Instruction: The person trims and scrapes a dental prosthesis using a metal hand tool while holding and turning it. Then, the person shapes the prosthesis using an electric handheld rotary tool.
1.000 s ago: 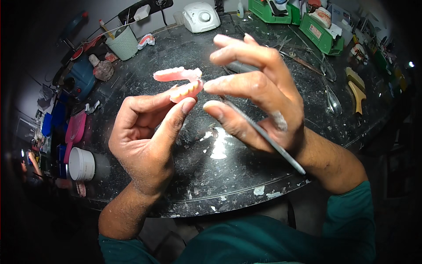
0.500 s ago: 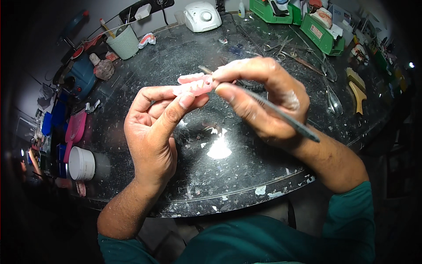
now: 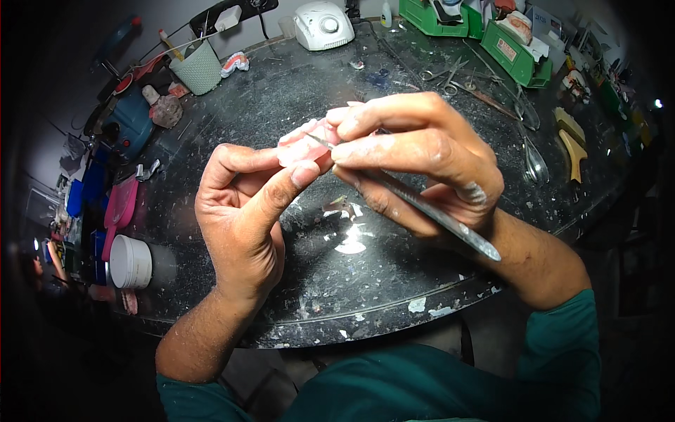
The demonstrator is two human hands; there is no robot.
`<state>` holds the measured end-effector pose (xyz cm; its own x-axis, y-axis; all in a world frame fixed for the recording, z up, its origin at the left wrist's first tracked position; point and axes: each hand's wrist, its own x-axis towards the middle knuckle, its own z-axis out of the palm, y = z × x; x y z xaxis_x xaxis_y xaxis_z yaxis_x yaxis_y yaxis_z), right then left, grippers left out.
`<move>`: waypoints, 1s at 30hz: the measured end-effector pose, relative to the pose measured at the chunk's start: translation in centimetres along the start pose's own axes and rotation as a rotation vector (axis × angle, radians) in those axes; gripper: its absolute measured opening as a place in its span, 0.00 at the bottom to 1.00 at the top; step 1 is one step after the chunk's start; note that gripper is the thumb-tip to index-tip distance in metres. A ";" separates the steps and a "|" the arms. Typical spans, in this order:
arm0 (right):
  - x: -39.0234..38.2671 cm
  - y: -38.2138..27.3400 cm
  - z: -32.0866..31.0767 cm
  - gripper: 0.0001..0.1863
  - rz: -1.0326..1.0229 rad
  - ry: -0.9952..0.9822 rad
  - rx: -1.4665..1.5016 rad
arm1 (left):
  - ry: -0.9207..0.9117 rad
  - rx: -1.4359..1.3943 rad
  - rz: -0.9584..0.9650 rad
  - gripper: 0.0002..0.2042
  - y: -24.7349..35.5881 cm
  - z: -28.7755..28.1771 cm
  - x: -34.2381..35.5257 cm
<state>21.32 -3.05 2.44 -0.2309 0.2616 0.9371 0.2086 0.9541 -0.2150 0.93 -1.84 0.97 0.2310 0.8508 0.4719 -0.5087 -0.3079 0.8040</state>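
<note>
My left hand (image 3: 246, 190) pinches a pink denture (image 3: 299, 149) between thumb and fingers, held up above the dark bench. My right hand (image 3: 429, 155) grips a slim metal carving tool (image 3: 429, 209) like a pen. Its narrow tip lies against the denture, and its broad, rounded end sticks out below my right palm. The fingers of my right hand also rest at the denture's right side and cover part of it. How the denture's far side looks is hidden.
A black, scuffed bench (image 3: 344, 295) curves around me. On the left stand a white tub (image 3: 131, 261), a pink dustpan (image 3: 121, 205) and a patterned cup (image 3: 197, 72). At the back sit a white control box (image 3: 323, 27) and green bins (image 3: 513, 56); scissors (image 3: 450, 74) and a brush (image 3: 573, 155) lie right.
My right hand has shifted its grip and opened its fingers wider along the tool. The tool's tip has come onto the denture's near face, and the denture has turned slightly.
</note>
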 end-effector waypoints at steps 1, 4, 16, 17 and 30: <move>-0.1 -0.1 0.2 0.13 0.000 0.001 0.002 | -0.011 -0.008 0.031 0.10 -0.1 -0.2 0.0; -0.4 -0.4 0.2 0.13 0.034 -0.041 0.079 | -0.018 -0.004 0.053 0.11 0.2 0.0 -0.1; -0.1 -0.8 0.2 0.14 0.053 -0.003 0.052 | -0.075 0.079 0.130 0.10 0.4 -0.1 -0.2; -0.1 -0.8 0.3 0.14 0.052 -0.003 0.052 | -0.075 0.086 0.143 0.11 0.4 -0.1 -0.2; -0.5 -0.7 0.0 0.14 0.081 -0.026 0.120 | -0.110 0.138 0.153 0.11 0.8 -0.6 0.1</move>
<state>21.26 -3.85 2.11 -0.2431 0.3409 0.9081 0.1126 0.9398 -0.3227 0.06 -1.70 1.42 0.2528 0.7403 0.6229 -0.4281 -0.4918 0.7582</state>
